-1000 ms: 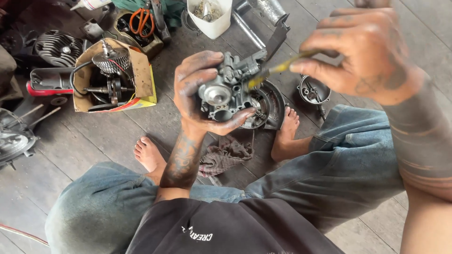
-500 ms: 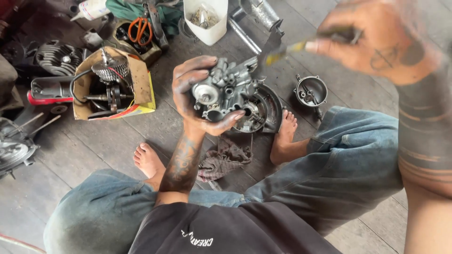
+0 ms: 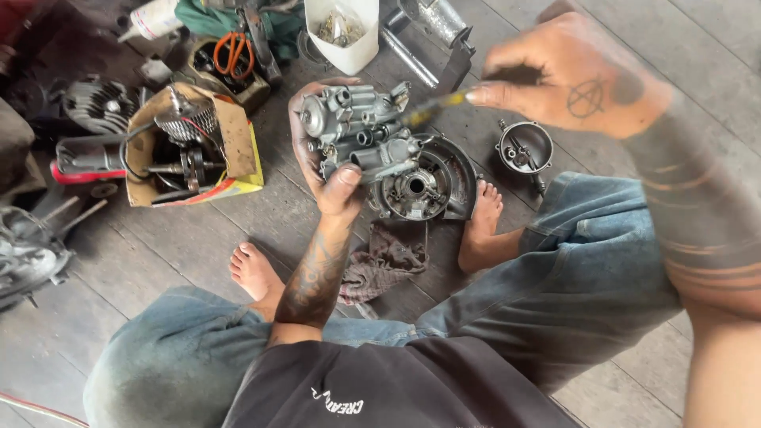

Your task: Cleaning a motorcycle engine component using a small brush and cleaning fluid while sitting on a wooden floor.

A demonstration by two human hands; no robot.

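My left hand (image 3: 321, 170) grips a grey metal carburetor (image 3: 361, 127) and holds it up above the floor, turned on its side. My right hand (image 3: 571, 75) pinches a thin yellow-handled tool (image 3: 432, 107), blurred, whose tip reaches the carburetor's right side. Under the carburetor a round dark engine cover (image 3: 428, 186) lies on the planks between my bare feet. A small metal float bowl (image 3: 525, 148) sits to the right of it.
A dirty rag (image 3: 384, 261) lies by my knee. A cardboard box (image 3: 238, 139) with engine parts stands at left, near a finned cylinder (image 3: 99, 103) and orange-handled pliers (image 3: 234, 49). A white tub (image 3: 342, 32) of small parts and metal tubes (image 3: 432, 24) lie beyond.
My left hand has rotated the carburetor, so its round opening no longer faces me. My right hand lifted away with the tool, then brought its tip back to the carburetor.
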